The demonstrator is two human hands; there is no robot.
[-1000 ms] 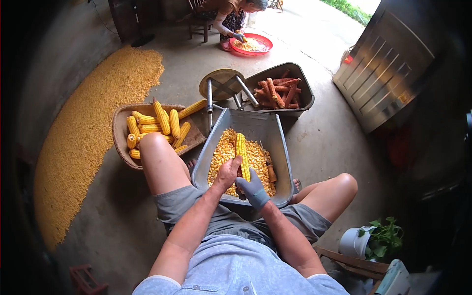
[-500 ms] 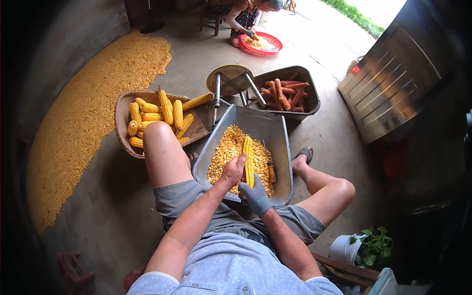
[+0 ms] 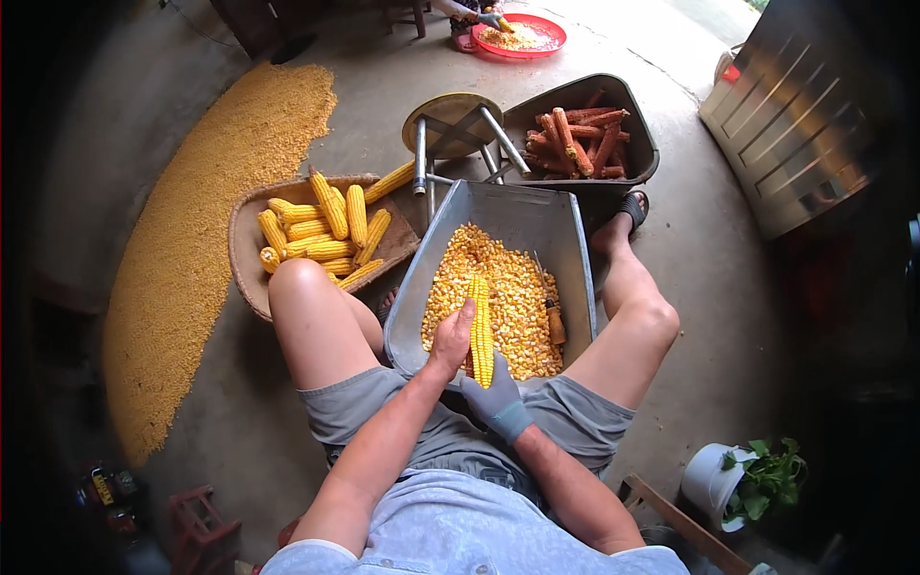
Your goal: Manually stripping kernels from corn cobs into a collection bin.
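Between my hands is an ear of corn, yellow and upright, with a reddish strip along its lower left side. My bare left hand is closed against its left side. My right hand, in a grey glove, is closed around the lower end; its fingertips are partly hidden. Below them, a grey tub between my legs holds loose corn kernels. Among the kernels at the right lies a tool with a wooden handle and a thin metal shaft.
Several whole ears fill a woven basket at left. Behind the tub are a tipped-over stool and a dark bin of red bare cobs. Kernels lie heaped along the wall. Another person works at a red basin.
My right foot has moved forward beside the tub, and that knee has swung with it. The view has shifted slightly downward. Both hands stay on the ear.
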